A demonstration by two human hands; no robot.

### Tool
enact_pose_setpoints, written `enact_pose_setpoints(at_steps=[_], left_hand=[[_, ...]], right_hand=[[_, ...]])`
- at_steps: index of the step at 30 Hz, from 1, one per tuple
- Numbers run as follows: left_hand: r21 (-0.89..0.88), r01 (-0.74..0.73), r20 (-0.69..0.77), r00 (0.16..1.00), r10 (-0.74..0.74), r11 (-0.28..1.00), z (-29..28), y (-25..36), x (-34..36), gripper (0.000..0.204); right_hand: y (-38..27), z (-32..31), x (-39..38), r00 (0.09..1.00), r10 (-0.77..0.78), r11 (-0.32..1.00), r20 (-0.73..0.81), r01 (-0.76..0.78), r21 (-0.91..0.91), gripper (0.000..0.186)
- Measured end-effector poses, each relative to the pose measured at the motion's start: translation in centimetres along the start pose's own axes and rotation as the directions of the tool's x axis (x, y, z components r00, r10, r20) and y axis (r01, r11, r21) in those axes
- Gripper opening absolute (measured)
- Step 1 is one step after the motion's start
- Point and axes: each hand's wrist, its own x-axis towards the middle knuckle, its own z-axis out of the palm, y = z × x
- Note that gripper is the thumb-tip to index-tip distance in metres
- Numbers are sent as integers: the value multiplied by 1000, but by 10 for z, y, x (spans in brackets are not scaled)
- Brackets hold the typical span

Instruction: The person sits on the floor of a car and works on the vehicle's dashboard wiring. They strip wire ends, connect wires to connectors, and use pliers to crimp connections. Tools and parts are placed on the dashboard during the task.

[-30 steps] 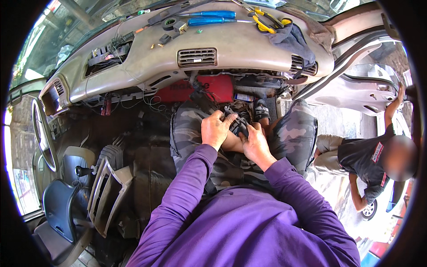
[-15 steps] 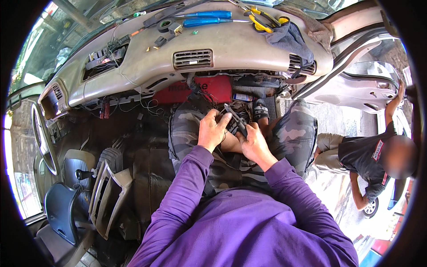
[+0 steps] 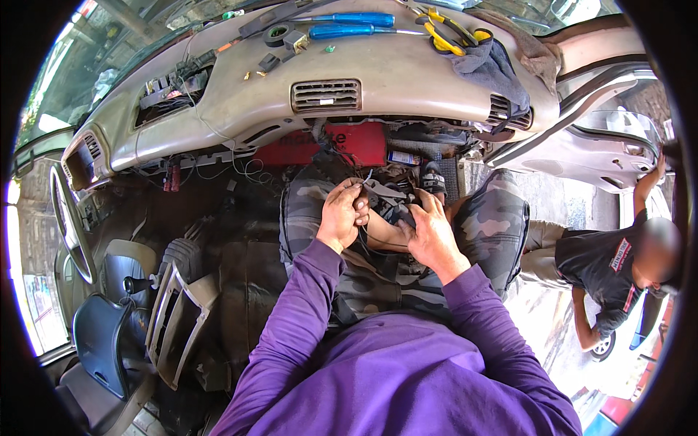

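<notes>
Left hand [image 3: 342, 218] is pinching something dark [image 3: 358, 185], too small to identify; right hand [image 3: 435, 231] is gripping a grey tool [image 3: 385, 191] between the knees [image 3: 494, 211], probably for steadiness, while pliers [image 3: 445, 34] and screwdrivers [image 3: 342, 31] are lying on the dashboard [image 3: 251, 91], seemingly for easy reach.

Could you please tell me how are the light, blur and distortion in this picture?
Head view: outside ground washed out by glare, cabin floor in deep shadow; left hand and right hand well lit; co-worker's head blurred; dashboard bowed, likely by fisheye.
</notes>
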Motion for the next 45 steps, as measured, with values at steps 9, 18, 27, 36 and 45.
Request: enact_pose_setpoints(at_steps=[9,18,27,36,45], left_hand=[[110,-18,-112,993,30,994,15,-2,-2,9],[705,-328,99,923,371,629,7,-17,-1,30],[878,-345,148,855,497,332,12,-20,-7,46],[857,-297,25,840,541,421,22,-19,-10,48],[877,-264,-54,776,629,402,24,-15,-5,51]], right_hand=[[-3,3,-2,998,-15,999,-65,13,-35,29],[-4,-3,0,1000,22,998,0,-22,-55,24],[4,-8,1,999,-7,980,51,-3,197,21],[-8,-4,2,999,53,982,0,-53,181,22],[-5,3,6,973,222,940,-61,-197,279,26]])
